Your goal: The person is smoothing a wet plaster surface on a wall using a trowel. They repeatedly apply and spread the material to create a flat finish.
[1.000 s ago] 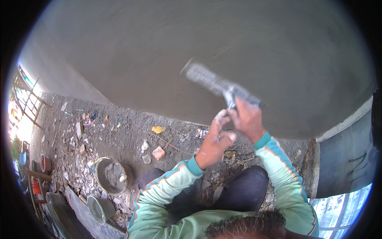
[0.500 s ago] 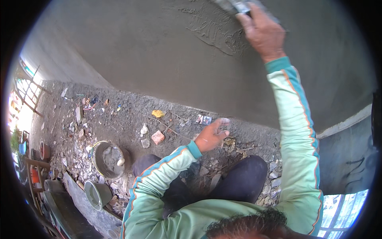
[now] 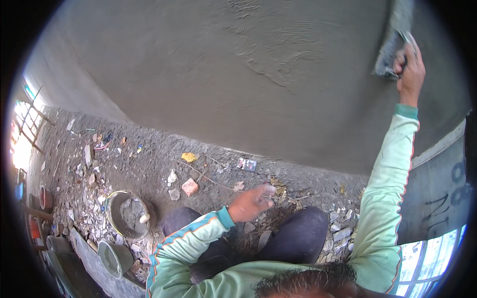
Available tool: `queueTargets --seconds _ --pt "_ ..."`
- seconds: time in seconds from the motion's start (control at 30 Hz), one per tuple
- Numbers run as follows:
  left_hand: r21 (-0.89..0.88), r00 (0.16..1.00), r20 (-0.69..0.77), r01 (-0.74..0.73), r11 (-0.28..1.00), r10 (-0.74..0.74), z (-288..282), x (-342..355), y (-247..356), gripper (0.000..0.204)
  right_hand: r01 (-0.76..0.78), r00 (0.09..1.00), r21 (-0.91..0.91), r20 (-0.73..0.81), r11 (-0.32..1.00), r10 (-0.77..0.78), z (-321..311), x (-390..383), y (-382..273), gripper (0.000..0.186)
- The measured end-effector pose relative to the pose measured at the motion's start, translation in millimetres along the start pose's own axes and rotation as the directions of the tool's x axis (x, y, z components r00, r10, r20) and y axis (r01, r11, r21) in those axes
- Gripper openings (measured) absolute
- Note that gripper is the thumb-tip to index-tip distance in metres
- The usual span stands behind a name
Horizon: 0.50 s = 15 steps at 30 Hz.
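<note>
My right hand (image 3: 412,73) grips the handle of a plastering trowel (image 3: 397,30), its long flat blade smeared with grey mortar. The blade is at the upper right of the grey plastered wall (image 3: 174,74); motion blurs it slightly. Wet plaster to the left of the trowel shows ridges and streaks. My left hand (image 3: 250,204) hovers above my knees, fingers loosely bent and apart, holding nothing. Pale mortar coats its fingertips.
Left of my knees stands a bucket (image 3: 153,211) of grey mortar with a pale handle. A smaller grey-green pail (image 3: 125,258) tilts nearby beside a board (image 3: 89,253). Rubble, a pinkish brick piece (image 3: 190,187) and a yellow lump (image 3: 189,157) lie along the wall's foot.
My right hand has swept the trowel rightward across the wall, and the blade has turned more upright. My left hand has dropped slightly lower and to the left.
</note>
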<state>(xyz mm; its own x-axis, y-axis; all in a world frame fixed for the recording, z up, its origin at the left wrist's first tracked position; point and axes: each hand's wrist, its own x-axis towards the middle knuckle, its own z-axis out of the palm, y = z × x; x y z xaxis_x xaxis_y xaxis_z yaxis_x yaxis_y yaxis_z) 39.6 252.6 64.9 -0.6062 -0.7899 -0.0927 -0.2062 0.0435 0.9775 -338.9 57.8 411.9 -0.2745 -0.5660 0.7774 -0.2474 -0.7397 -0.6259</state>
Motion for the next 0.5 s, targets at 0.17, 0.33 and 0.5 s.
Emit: queueTargets --seconds 0.17,0.33,0.5 --pt "0.141 0.996 0.087 -0.019 0.990 0.007 15 -15 -5 0.049 0.186 0.916 -0.304 0.399 0.934 -0.053 149 -68 10 0.046" --pt "0.238 0.997 0.077 -0.029 0.971 0.011 17 -6 -1 0.050 0.551 0.736 -0.448 0.658 0.704 -0.157 208 -159 86 0.058" --pt "0.254 1.000 0.009 -0.012 0.967 0.010 18 -16 12 0.052 0.599 0.455 -0.524 0.845 0.606 0.282 216 -265 141 0.063"
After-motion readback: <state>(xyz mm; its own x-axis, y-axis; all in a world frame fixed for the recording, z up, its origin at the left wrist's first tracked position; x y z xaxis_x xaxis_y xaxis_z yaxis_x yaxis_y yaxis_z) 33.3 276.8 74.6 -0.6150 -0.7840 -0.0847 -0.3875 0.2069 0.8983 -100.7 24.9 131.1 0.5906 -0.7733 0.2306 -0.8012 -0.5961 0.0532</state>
